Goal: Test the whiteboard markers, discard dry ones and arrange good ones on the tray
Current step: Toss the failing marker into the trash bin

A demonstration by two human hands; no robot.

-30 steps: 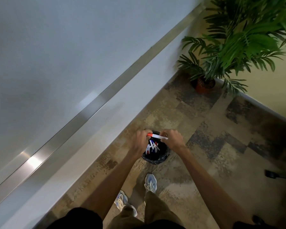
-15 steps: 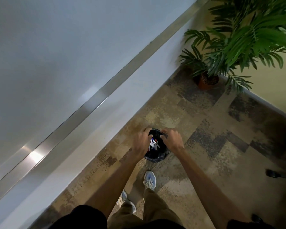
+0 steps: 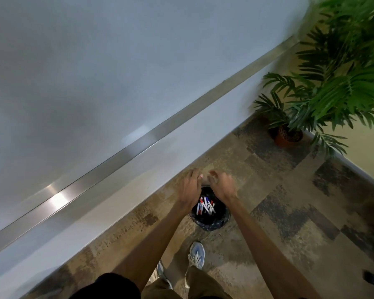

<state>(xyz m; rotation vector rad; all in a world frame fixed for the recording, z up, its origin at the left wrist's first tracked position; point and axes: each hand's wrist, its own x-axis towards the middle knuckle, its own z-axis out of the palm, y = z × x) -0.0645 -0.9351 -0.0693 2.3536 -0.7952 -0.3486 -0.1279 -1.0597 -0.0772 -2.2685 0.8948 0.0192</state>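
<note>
Discard step: the left hand (image 3: 191, 188) and right hand (image 3: 223, 184) are hovering above the bin (image 3: 213, 225), each grip slack and empty. The dry markers (image 3: 205, 206) are lying inside it. Verify that none is overhanging the rim before reaching for the tray (image 3: 138, 145).

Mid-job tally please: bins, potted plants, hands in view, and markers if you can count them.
Bin: 1
Potted plant: 1
Hands: 2, left hand, right hand
Markers in bin: too jumbled to count
Total: 4, markers aside
</note>
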